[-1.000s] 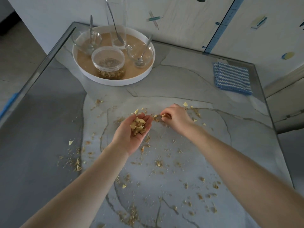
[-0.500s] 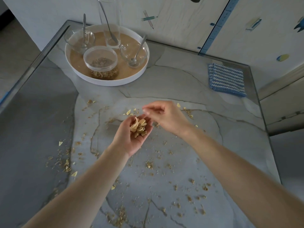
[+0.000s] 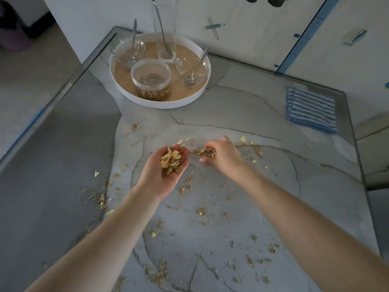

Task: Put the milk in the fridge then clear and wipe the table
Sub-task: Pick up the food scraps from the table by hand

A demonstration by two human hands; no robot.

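Your left hand (image 3: pixel 156 178) hovers palm-up over the middle of the grey marbled table (image 3: pixel 231 114), its fingers (image 3: pixel 184 153) cupped round a heap of pale flakes (image 3: pixel 171 160). Just beside it, your right hand (image 3: pixel 224 158) reaches down to the tabletop, fingers curled and pinching a small cluster of crumbs (image 3: pixel 205 152) that lies on the surface. More crumbs are scattered across the table around and below both forearms (thickest along the near edge and off to the left). At the far side sits a round white tray (image 3: pixel 168 104) holding a lidded clear tub (image 3: pixel 151 77) partly filled with cereal, a tall glass (image 3: pixel 166 39) and two glass bowls, each with a spoon in it. A blue-and-white striped cloth (image 3: pixel 311 108) lies folded near the table's far right corner, well apart from both hands.
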